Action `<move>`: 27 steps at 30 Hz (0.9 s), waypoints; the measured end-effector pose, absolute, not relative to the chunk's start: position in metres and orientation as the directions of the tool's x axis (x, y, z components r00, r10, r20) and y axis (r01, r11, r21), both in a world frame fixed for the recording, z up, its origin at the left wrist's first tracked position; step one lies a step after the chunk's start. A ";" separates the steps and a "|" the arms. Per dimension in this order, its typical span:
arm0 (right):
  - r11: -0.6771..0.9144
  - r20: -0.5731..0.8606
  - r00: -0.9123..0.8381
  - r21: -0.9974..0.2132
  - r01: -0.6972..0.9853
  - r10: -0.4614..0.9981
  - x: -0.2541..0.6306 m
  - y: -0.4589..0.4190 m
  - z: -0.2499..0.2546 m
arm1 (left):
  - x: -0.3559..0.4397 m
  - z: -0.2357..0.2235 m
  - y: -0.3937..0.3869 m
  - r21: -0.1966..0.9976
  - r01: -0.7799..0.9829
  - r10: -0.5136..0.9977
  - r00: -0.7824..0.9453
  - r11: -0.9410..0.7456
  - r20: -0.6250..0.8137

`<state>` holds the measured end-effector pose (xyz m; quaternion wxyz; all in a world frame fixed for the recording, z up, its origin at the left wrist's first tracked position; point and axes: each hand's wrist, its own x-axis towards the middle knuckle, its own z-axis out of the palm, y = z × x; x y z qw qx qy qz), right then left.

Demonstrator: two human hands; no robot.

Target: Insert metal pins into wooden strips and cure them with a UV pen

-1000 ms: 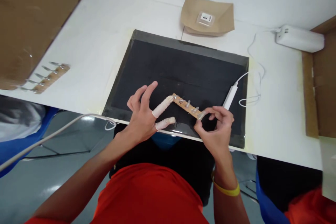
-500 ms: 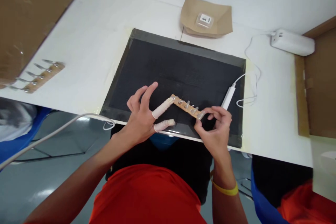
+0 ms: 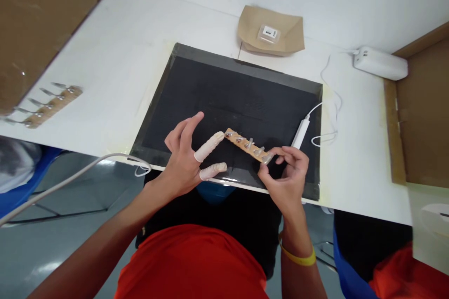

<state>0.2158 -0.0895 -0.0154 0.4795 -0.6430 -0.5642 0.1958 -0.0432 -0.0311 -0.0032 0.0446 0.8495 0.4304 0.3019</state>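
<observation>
Left hand [image 3: 182, 166] has drawn its covered fingertip back from atop the brown strip [image 3: 242, 143] to just beside one end, fingers spread open. Right hand [image 3: 289, 180] pinches the opposite end, probably steadying it over the black mat [image 3: 224, 88] while leaving most of its top reachable.

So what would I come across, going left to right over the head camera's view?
Wooden strip with metal pieces, left hand, second wooden strip with its end at the right fingertips, right hand, white power bank.
</observation>
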 end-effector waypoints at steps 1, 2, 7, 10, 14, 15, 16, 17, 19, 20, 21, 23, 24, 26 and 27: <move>0.104 0.295 0.292 -0.843 0.527 0.910 0.215 -0.089 -0.015 | -0.044 -0.003 -0.031 0.342 0.702 0.758 0.441 -0.625 0.480; 0.114 0.303 0.298 -0.849 0.516 0.905 0.215 -0.089 -0.014 | -0.045 -0.003 -0.031 0.347 0.702 0.760 0.434 -0.622 0.483; 0.158 0.332 0.306 -0.864 0.478 0.892 0.214 -0.087 -0.012 | -0.045 -0.006 -0.029 0.348 0.709 0.758 0.405 -0.613 0.511; 0.147 0.330 0.305 -0.856 0.495 0.893 0.215 -0.087 -0.014 | -0.044 -0.007 -0.029 0.353 0.711 0.763 0.401 -0.608 0.507; 0.079 0.302 0.321 -0.827 0.557 0.898 0.214 -0.087 -0.016 | -0.043 -0.007 -0.029 0.346 0.712 0.758 0.401 -0.611 0.515; 0.063 0.297 0.327 -0.819 0.571 0.897 0.214 -0.086 -0.017 | -0.043 -0.007 -0.029 0.342 0.712 0.756 0.405 -0.614 0.514; 0.052 0.296 0.334 -0.813 0.581 0.895 0.214 -0.086 -0.017 | -0.043 -0.008 -0.029 0.339 0.712 0.755 0.408 -0.615 0.513; 0.043 0.294 0.338 -0.808 0.587 0.894 0.214 -0.085 -0.017 | -0.043 -0.008 -0.029 0.338 0.712 0.755 0.409 -0.615 0.513; 0.035 0.291 0.332 -0.797 0.602 0.897 0.215 -0.084 -0.017 | -0.044 -0.008 -0.029 0.339 0.715 0.758 0.406 -0.611 0.510; 0.032 0.289 0.326 -0.789 0.613 0.900 0.215 -0.084 -0.017 | -0.044 -0.009 -0.029 0.341 0.716 0.760 0.403 -0.609 0.509; 0.026 0.287 0.320 -0.779 0.626 0.903 0.215 -0.084 -0.017 | -0.044 -0.009 -0.029 0.344 0.717 0.762 0.400 -0.606 0.510; 0.019 0.287 0.315 -0.765 0.643 0.905 0.216 -0.083 -0.017 | -0.044 -0.008 -0.030 0.347 0.716 0.763 0.397 -0.605 0.510; 0.019 0.288 0.318 -0.766 0.642 0.903 0.216 -0.083 -0.017 | -0.044 -0.008 -0.030 0.348 0.715 0.762 0.399 -0.607 0.509; 0.027 0.289 0.327 -0.784 0.621 0.900 0.216 -0.083 -0.018 | -0.045 -0.008 -0.030 0.351 0.712 0.764 0.404 -0.608 0.503; 0.034 0.289 0.331 -0.796 0.604 0.898 0.216 -0.083 -0.018 | -0.045 -0.008 -0.031 0.354 0.713 0.767 0.404 -0.605 0.498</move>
